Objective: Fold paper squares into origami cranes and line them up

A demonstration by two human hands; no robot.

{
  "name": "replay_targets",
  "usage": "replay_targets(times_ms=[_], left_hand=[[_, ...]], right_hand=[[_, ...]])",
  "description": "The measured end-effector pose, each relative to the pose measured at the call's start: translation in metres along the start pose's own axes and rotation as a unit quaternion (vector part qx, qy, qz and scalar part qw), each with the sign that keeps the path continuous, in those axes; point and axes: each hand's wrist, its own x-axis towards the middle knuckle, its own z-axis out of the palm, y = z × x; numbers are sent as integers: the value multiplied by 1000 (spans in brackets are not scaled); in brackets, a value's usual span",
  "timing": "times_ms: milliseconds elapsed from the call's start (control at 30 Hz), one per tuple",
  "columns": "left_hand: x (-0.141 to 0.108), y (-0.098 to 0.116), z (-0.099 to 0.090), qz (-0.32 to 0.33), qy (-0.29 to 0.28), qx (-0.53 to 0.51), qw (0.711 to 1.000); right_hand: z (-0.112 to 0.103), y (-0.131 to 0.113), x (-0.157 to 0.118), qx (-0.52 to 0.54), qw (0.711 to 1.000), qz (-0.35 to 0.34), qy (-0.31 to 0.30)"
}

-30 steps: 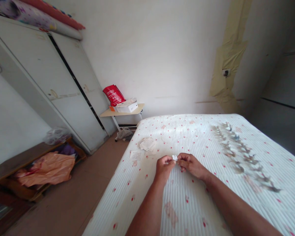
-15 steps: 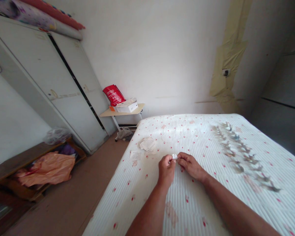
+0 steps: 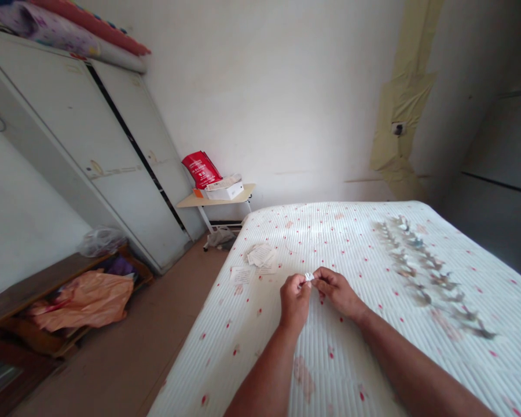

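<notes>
White folded paper (image 3: 309, 277), a tiny piece, is pinched over the bed (image 3: 325, 376) between left hand (image 3: 295, 294) and right hand (image 3: 336, 292) (fingertips nearly together on both). Printed sheets (image 3: 261, 253) lie beyond to the left; small blurred figures (image 3: 443, 282) line up in rows on the right.

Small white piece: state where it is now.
In the head view, the small white piece is slightly right of centre, held between the left hand and right hand, with the paper slips to its left.
</notes>
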Motion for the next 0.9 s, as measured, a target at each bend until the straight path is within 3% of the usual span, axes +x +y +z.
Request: replay_targets(times_ms=[200,600,900], left_hand=[[-1,3,1,5,39,-1,999],[-1,10,-3,-86,-78,-122,986],[-1,16,-3,-96,-68,-139,983]], right_hand=[[0,-1,0,-30,999,-13,27],[-15,-6,-8,55,998,22,-12],[-13,4,-9,102,994,27,-19]])
